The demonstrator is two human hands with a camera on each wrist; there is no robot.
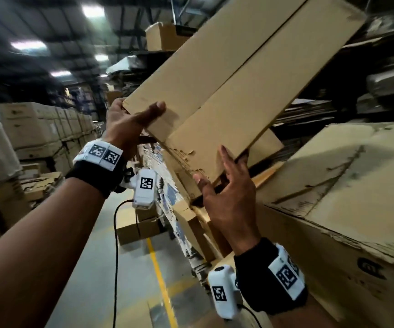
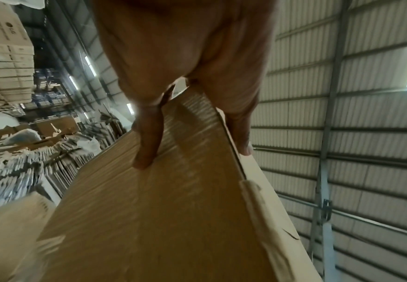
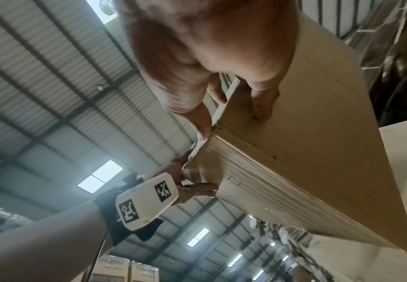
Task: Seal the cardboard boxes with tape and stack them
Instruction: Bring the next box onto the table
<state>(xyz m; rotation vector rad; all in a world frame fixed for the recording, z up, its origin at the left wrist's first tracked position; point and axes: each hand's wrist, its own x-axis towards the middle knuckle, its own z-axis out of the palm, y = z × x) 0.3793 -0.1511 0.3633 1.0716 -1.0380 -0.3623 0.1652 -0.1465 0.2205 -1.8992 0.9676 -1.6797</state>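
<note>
- Cardboard first: we have a flattened box (image 1: 226, 81) lifted at head height, tilted steeply, its upper end up toward the roof and its lower end between our hands.
- Our left hand (image 1: 129, 124) pinches the near corner, thumb laid over the front face and fingers behind the edge.
- Our right hand (image 1: 226, 197) takes the lower edge, fingers spread; in the right wrist view its fingertips (image 3: 262, 108) press the face while the thumb sits on the other side.
- By our reading, this is the fetching step: no tape is in view and the box is not yet opened out, so sealing and stacking lie ahead.
- Next we would need to carry it clear of the stack of cardboard (image 1: 347, 185) at our right and square it open.
- Around us lie a concrete floor (image 1: 91, 268) with a yellow line (image 1: 160, 275), rows of cartons (image 1: 39, 129) on the left, and a corrugated roof overhead.
</note>
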